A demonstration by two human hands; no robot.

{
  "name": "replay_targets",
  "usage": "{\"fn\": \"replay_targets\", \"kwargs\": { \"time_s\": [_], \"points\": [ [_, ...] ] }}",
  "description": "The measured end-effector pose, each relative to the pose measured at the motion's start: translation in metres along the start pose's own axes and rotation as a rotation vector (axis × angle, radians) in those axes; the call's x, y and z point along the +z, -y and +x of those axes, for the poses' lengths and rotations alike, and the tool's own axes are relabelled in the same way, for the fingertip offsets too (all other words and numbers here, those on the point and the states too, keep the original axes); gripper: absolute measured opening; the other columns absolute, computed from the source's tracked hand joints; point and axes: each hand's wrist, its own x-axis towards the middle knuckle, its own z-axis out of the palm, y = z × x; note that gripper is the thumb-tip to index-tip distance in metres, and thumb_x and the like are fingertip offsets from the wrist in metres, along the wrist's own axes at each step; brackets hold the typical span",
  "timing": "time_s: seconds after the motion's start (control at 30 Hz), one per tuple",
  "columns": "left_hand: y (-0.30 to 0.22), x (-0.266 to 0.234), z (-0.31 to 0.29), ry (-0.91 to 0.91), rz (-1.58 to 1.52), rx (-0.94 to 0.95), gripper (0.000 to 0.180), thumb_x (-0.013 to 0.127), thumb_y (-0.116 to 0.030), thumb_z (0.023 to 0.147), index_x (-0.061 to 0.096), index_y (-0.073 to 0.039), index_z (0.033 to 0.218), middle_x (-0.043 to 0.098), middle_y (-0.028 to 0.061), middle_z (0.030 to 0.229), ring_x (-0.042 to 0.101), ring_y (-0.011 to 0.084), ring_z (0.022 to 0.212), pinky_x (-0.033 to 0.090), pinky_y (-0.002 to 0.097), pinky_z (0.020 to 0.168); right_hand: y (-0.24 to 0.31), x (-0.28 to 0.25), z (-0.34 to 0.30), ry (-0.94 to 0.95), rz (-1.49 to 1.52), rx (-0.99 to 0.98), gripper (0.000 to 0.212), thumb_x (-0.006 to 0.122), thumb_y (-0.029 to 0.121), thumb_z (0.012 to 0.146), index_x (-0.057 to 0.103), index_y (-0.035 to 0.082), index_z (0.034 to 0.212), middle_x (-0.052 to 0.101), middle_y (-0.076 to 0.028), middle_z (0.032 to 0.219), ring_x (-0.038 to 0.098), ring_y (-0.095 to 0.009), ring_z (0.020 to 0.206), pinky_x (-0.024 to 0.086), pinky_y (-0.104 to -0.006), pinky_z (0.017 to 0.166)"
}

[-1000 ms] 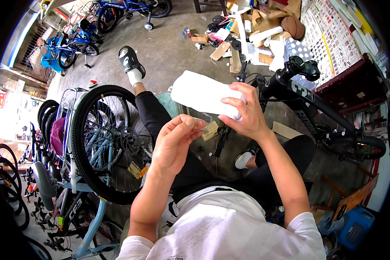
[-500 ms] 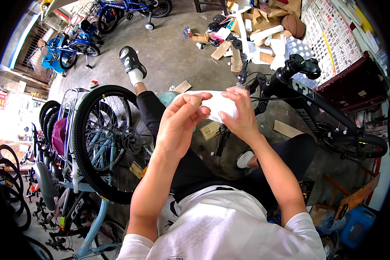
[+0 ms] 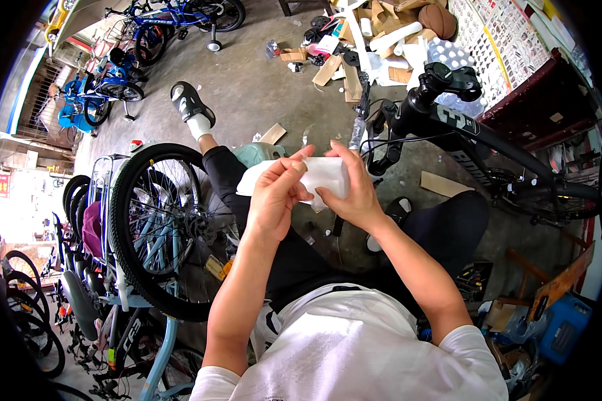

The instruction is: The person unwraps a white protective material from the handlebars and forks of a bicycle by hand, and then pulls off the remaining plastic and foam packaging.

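Note:
In front of my lap I hold a white, soft-looking wrapped packet [image 3: 328, 175] with both hands. My left hand [image 3: 276, 197] is closed on its left part, thumb and fingers curled together. My right hand [image 3: 354, 190] grips the right end, thumb on the near side and fingers over the far edge. A whitish flap of the packet sticks out left past my left hand. What is inside the wrapping cannot be seen.
A bicycle wheel [image 3: 119, 224] stands by my left leg, with parked bicycles beyond it. On the right is a black bicycle frame [image 3: 475, 164]. Cardboard scraps [image 3: 328, 70] and a basketball [image 3: 438, 22] lie ahead. A blue case [image 3: 564, 327] sits at lower right.
Both hands and the white packet have shifted slightly left and lower in view. The packet's left flap now shows beside my left hand. The whole view has turned slightly.

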Motion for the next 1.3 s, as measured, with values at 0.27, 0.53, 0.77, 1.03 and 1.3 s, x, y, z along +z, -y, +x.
{"fn": "replay_targets", "kwargs": {
  "time_s": [0.27, 0.53, 0.77, 1.03, 1.3],
  "points": [
    [0.019, 0.014, -0.013, -0.22, 0.662, 0.228, 0.016, 0.069, -0.013, 0.096, 0.066, 0.002, 0.092, 0.037, 0.0129, 0.163, 0.06, 0.0047, 0.075, 0.054, 0.0227, 0.065, 0.006, 0.0, -0.007, -0.034, 0.034, 0.021, 0.079, 0.079, 0.004, 0.076, 0.045, 0.007, 0.147, 0.055, -0.016, 0.114, 0.057, -0.032, 0.102, 0.048, -0.0419, 0.09],
    [0.031, 0.009, -0.018, -0.329, 1.043, 0.342, 0.014, 0.071, -0.01, 0.084, 0.07, 0.003, 0.089, 0.039, 0.0295, 0.158, 0.064, 0.0154, 0.056, 0.052, 0.0298, 0.059, 0.004, 0.001, -0.012, 0.02, 0.002, 0.032, 0.049, 0.073, -0.005, 0.075, 0.073, 0.013, 0.121, 0.056, -0.008, 0.096, 0.058, -0.026, 0.088, 0.05, -0.0353, 0.077],
    [0.039, 0.02, -0.03, -0.443, 1.282, 0.55, 0.011, 0.073, -0.008, 0.085, 0.067, -0.001, 0.09, 0.042, 0.0264, 0.155, 0.064, 0.0174, 0.055, 0.053, 0.0309, 0.056, 0.007, -0.003, -0.01, 0.003, 0.052, 0.119, 0.045, 0.073, -0.004, 0.075, 0.076, 0.015, 0.116, 0.057, -0.007, 0.093, 0.061, -0.023, 0.084, 0.051, -0.0335, 0.074],
    [0.046, 0.008, -0.038, -0.498, 1.253, 0.613, 0.012, 0.075, -0.006, 0.086, 0.066, -0.001, 0.092, 0.054, 0.0166, 0.122, 0.067, 0.019, 0.079, 0.055, 0.0313, 0.066, 0.006, -0.008, -0.005, -0.078, 0.067, 0.174, 0.035, 0.072, 0.0, 0.08, 0.073, 0.005, 0.115, 0.057, -0.007, 0.095, 0.061, -0.021, 0.087, 0.051, -0.0322, 0.08],
    [0.064, -0.012, -0.03, -0.411, 0.427, 0.346, 0.018, 0.066, -0.011, 0.1, 0.057, 0.0, 0.112, 0.062, 0.007, 0.11, 0.059, 0.0097, 0.094, 0.051, 0.0259, 0.082, 0.004, -0.01, 0.006, -0.123, 0.124, 0.226, 0.035, 0.07, 0.001, 0.081, 0.073, 0.004, 0.115, 0.057, -0.006, 0.095, 0.059, -0.019, 0.087, 0.05, -0.0312, 0.082]
  ]
}}
